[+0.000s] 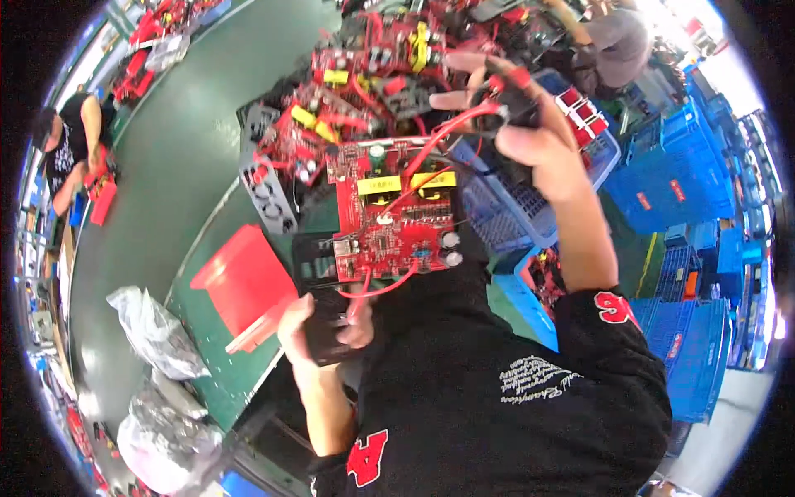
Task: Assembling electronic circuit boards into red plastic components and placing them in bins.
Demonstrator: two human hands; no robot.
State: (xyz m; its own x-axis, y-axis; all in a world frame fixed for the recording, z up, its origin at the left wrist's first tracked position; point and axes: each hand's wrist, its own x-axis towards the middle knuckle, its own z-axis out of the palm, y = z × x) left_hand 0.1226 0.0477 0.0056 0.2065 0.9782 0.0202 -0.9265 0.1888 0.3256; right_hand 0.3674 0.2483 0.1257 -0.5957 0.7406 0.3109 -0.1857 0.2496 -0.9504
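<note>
A red circuit board (397,228) with yellow-wrapped transformers (407,184) lies in front of me, at the table's near edge. Below its lower edge, my left hand (300,333) is closed around a black end plate (327,331), with thumb and fingers on opposite sides. A red wire (381,291) loops from the board beside this plate. My right hand (553,153) is raised over a blue basket, fingers curled about a black end panel (517,103) with red terminals. A thick red cable (447,131) runs between that panel and the board. The fingers partly hide both black parts.
More red boards (331,112) are heaped beyond mine. A red housing (248,282) sits at left, near clear plastic bags (153,331). At right stand a blue basket (530,211) and stacked blue crates (679,166). Other people work at far left (79,137) and far right (617,50).
</note>
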